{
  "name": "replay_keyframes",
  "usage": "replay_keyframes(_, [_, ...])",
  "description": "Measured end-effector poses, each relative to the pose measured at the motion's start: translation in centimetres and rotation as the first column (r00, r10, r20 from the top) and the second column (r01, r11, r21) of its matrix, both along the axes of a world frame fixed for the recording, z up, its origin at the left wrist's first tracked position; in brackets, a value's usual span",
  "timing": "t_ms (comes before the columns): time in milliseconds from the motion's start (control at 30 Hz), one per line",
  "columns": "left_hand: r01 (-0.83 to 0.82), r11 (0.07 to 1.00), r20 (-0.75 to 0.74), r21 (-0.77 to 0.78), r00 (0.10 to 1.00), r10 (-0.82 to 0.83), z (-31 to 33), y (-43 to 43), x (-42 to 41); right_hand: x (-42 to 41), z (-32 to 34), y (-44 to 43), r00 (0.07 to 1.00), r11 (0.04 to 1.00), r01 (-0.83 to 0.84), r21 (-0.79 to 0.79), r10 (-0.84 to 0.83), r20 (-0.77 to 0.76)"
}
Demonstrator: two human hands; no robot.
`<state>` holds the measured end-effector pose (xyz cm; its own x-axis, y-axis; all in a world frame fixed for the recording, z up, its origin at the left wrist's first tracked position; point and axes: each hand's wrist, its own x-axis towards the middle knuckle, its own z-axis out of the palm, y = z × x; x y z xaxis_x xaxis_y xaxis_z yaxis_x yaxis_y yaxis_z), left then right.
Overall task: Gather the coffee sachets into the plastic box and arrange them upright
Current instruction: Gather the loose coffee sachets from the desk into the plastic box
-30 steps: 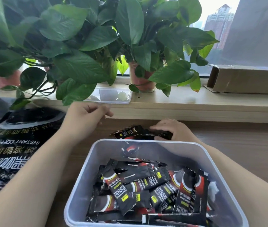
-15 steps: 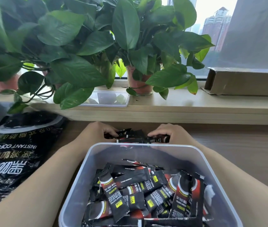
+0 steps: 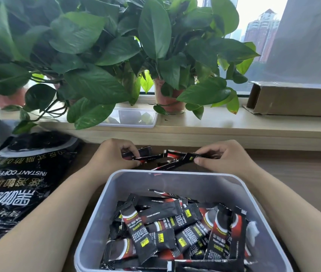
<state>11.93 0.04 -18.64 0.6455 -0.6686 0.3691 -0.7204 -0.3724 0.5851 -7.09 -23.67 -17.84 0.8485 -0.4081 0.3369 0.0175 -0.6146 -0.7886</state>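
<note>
Several loose black-and-red foil coffee sachets (image 3: 167,160) are held as one bunch just beyond the far rim of the translucent grey plastic box (image 3: 96,222), on the brown wooden table (image 3: 293,173). One end is pinched by the left hand (image 3: 114,156), the other by the right hand (image 3: 224,160), probably so that all can be squared and lifted in together. Inside the box, a heap of sachets (image 3: 165,228) lies flat and jumbled; upright arranging is judged not yet begun.

Black-red sachets (image 3: 167,230), translucent grey box (image 3: 175,173)
</note>
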Motion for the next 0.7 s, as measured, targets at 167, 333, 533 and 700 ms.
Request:
replay_keyframes(167, [-0.090,0.994,-0.013,-0.061,0.996,0.090,0.5,0.3,-0.3,-2.1,3.7,0.1,0.996,0.979,0.001,0.205,-0.020,0.089])
replay_keyframes(333, [-0.112,0.979,-0.015,-0.169,0.994,0.111,2.6,1.0,-1.5,-5.2,8.0,1.8,0.965,0.955,-0.213,0.207,0.173,0.196])
replay_keyframes(533, [-0.064,0.957,-0.068,-0.283,0.997,0.047,4.7,2.6,-2.9,-6.2,8.7,5.3,0.858,0.867,-0.492,-0.083,0.467,-0.214])
replay_keyframes(700, [-0.027,0.941,-0.128,-0.337,0.992,-0.018,5.7,3.0,-4.1,-5.4,8.3,6.0,0.863,0.888,-0.447,-0.103,0.399,-0.309])
